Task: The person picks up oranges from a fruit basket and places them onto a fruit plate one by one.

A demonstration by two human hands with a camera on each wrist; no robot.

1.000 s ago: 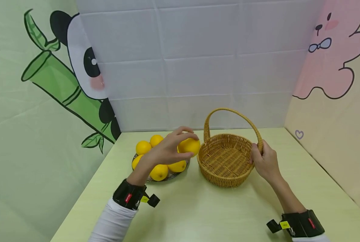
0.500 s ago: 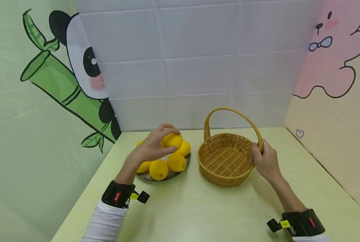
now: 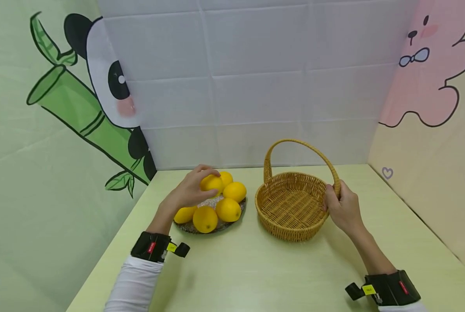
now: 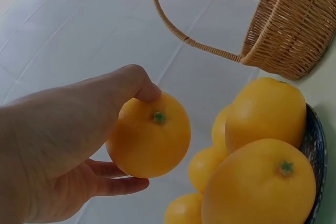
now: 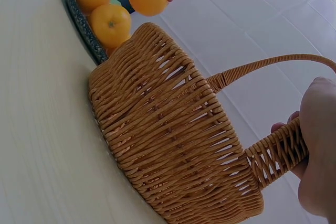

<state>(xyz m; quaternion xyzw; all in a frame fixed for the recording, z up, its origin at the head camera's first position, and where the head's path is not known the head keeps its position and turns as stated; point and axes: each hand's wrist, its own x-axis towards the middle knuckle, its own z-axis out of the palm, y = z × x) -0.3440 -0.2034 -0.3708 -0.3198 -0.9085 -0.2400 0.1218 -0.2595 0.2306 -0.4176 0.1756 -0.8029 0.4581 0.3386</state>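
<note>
My left hand [image 3: 191, 188] holds an orange [image 3: 211, 185] between thumb and fingers, over the far left part of a dark patterned plate [image 3: 224, 225]. In the left wrist view that orange [image 4: 149, 137] shows its green stem end, with the thumb curled over its top. Several more oranges [image 3: 228, 210] lie in a ring on the plate. To the right stands a round wicker basket [image 3: 291, 233] with nothing in it. My right hand [image 3: 345, 208] grips the right base of its tall arched handle [image 3: 295, 141], also seen in the right wrist view.
The pale table [image 3: 256, 273] stretches in front of the plate and basket. Behind stands a creased white backdrop [image 3: 252, 99]. Printed side walls rise left and right, with a panda [image 3: 99, 82] and a pink bear [image 3: 431, 86].
My left hand has carried the orange leftward from near the basket rim to over the plate, and slightly lower in the last half second. The right hand and basket stay put.
</note>
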